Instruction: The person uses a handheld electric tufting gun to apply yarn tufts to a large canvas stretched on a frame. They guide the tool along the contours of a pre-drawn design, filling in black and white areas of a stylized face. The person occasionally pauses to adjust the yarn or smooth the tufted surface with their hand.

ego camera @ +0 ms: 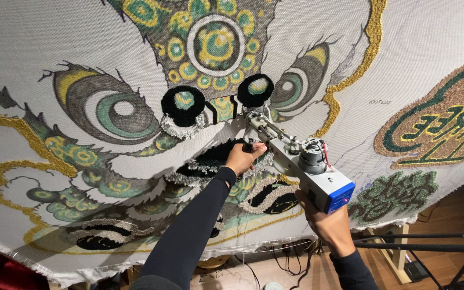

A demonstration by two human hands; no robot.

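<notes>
The right hand (326,223) grips the handle under the tufting gun (296,161), fingers closed round it below the blue housing. The left hand (241,157) is closed on the gun's front grip, just beside the needle end, knuckles close to the cloth (38,53). The gun's tip meets the cloth near its middle, just right of the two black tufted rounds (183,104) and above the black and white pile (210,161) of the mouth.

To work this line well, I judge the gun should stay square to the cloth and pressed firmly in, with both hands steering together along the drawn outline.

No containers show. Toward the cloth's right edge sit green and gold tufted letters (436,126); below the bottom edge are cables (291,258) on a wooden floor (447,215).
</notes>
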